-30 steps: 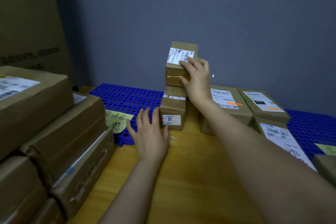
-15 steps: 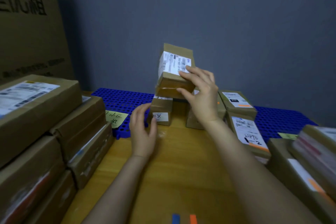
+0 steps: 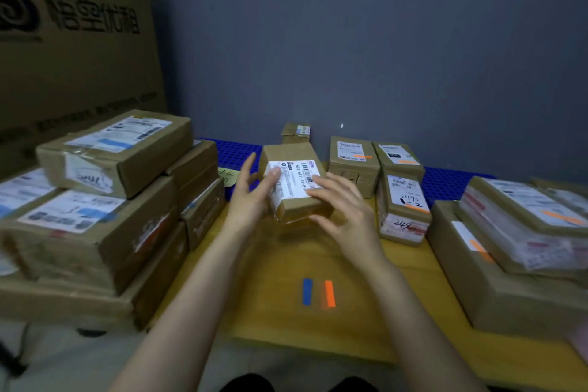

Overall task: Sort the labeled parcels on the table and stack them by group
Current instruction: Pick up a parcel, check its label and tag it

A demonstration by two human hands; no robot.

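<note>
I hold a small brown parcel (image 3: 294,181) with a white barcode label above the middle of the wooden table (image 3: 280,312). My left hand (image 3: 251,197) grips its left side, thumb on the label. On its right front corner rests my right hand (image 3: 343,213), fingers spread over the edge. Behind it a small box (image 3: 296,132) stands near the wall. Stacked labeled parcels (image 3: 105,181) fill the left. Parcels with orange marks (image 3: 402,200) stand to the right.
A blue strip (image 3: 307,291) and an orange strip (image 3: 329,293) lie on the table near me. Blue perforated mats (image 3: 445,180) run along the back by the grey wall. A large printed carton (image 3: 73,41) stands at back left. More flat parcels (image 3: 521,226) pile at right.
My right hand lifted the top parcel off the small stack and brought it toward me and lower. My left hand left the table and took hold of its left side.
</note>
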